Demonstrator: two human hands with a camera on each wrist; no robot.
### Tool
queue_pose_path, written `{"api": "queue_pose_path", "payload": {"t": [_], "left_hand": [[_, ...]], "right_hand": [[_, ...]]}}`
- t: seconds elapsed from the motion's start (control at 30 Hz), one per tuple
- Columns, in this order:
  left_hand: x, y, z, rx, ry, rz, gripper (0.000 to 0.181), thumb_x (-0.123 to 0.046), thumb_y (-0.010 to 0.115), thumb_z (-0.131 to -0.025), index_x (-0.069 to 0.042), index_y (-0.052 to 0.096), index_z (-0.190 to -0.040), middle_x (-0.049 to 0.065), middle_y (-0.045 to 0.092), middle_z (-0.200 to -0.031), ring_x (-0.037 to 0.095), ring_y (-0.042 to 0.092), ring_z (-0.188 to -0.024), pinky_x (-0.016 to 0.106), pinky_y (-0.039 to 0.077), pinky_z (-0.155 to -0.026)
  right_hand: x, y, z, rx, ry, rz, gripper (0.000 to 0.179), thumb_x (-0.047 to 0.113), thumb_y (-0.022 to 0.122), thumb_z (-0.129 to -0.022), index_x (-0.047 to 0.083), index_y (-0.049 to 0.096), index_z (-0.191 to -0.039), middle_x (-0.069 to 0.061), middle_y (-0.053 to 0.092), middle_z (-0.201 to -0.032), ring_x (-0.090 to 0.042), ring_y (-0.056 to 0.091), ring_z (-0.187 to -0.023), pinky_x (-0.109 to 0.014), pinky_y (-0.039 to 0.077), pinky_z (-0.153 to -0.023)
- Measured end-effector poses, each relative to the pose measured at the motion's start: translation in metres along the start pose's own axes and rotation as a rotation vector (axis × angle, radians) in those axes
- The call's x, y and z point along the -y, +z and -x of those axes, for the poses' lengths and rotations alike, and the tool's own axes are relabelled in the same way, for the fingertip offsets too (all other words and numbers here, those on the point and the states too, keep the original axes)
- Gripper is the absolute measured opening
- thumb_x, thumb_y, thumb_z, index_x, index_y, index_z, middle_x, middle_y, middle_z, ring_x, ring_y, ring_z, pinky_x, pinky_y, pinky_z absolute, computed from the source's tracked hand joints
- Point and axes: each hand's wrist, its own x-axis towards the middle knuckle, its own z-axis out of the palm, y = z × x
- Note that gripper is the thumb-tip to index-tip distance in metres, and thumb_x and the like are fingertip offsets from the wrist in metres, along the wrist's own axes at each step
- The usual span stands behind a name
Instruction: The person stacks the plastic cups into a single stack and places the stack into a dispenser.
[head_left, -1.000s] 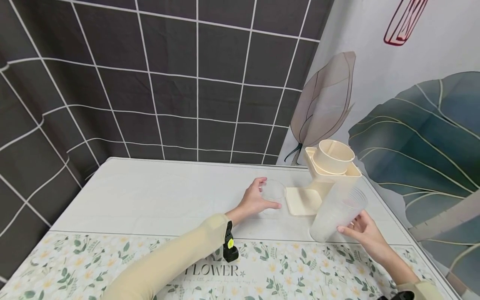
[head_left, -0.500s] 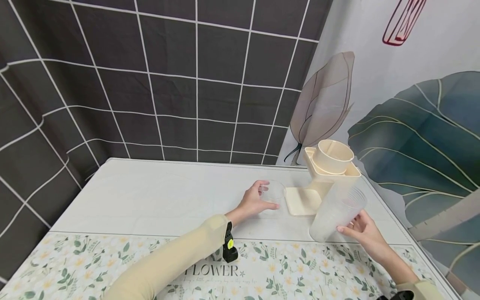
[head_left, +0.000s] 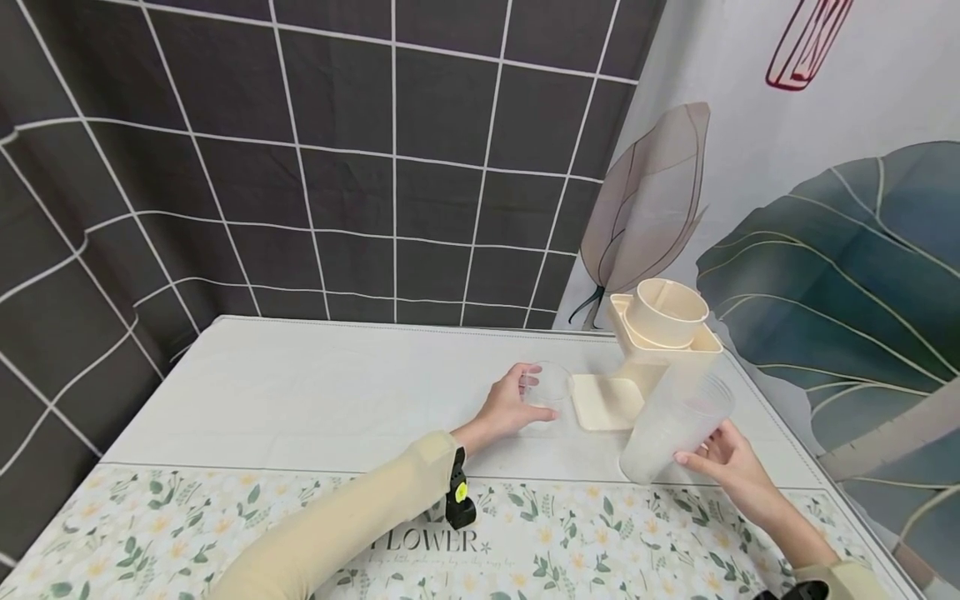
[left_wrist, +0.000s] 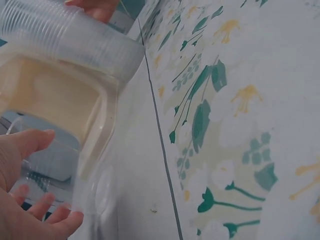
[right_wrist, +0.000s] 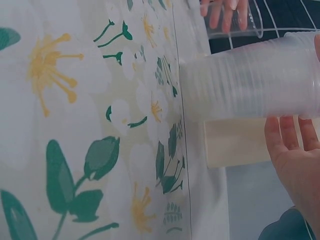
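In the head view my left hand [head_left: 508, 404] holds a single clear plastic cup [head_left: 553, 390], thumb on the near side and fingers on the far side. The left wrist view shows that cup [left_wrist: 52, 167] between the spread thumb and fingers. My right hand [head_left: 723, 467] grips a tall stack of clear plastic cups [head_left: 667, 433], which leans to the right. In the right wrist view, fingertips press along one side of the stack [right_wrist: 250, 82], its ridged rims close together. A cream plastic stand [head_left: 667, 342] with a round tube on top and a flat base rises behind the stack.
A white tabletop covering [head_left: 322, 392] spans the back, and a floral printed strip [head_left: 187, 525] runs along the front. Behind stands a dark gridded curtain [head_left: 337, 192]; a leaf-patterned curtain [head_left: 847, 275] hangs at the right by the table's edge.
My left fingertips have shifted slightly nearer and closed a little around the single cup. The right hand, the stack and the stand look the same.
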Motion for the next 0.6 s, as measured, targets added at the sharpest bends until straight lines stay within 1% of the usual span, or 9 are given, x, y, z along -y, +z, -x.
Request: {"api": "queue_pose_path", "payload": {"t": [0.3, 0.4, 0.6], "left_hand": [[0.000, 0.002, 0.005, -0.011, -0.001, 0.006, 0.071, -0.012, 0.081, -0.074, -0.006, 0.044, -0.134, 0.015, 0.059, -0.127, 0.034, 0.053, -0.119, 0.044, 0.045, -0.102], [0.000, 0.001, 0.007, -0.018, 0.006, -0.003, 0.070, -0.012, 0.081, -0.074, -0.005, 0.043, -0.132, 0.014, 0.059, -0.127, 0.033, 0.053, -0.118, 0.044, 0.046, -0.100], [-0.002, 0.001, 0.013, -0.022, 0.019, 0.002, 0.069, -0.015, 0.081, -0.075, -0.007, 0.043, -0.132, 0.013, 0.059, -0.127, 0.031, 0.054, -0.116, 0.043, 0.047, -0.098]], "right_hand": [[0.000, 0.001, 0.002, -0.007, 0.005, 0.037, 0.071, -0.002, 0.060, -0.090, 0.021, 0.025, -0.147, 0.028, 0.043, -0.126, 0.019, 0.049, -0.110, -0.004, 0.047, -0.085], [-0.001, 0.001, 0.002, -0.005, -0.003, 0.034, 0.072, -0.002, 0.060, -0.090, 0.022, 0.025, -0.147, 0.028, 0.043, -0.127, 0.018, 0.049, -0.110, -0.004, 0.047, -0.085], [-0.003, 0.000, 0.001, 0.015, -0.043, 0.002, 0.072, -0.005, 0.059, -0.090, 0.021, 0.025, -0.148, 0.025, 0.043, -0.130, 0.018, 0.048, -0.113, -0.004, 0.046, -0.088]]}}
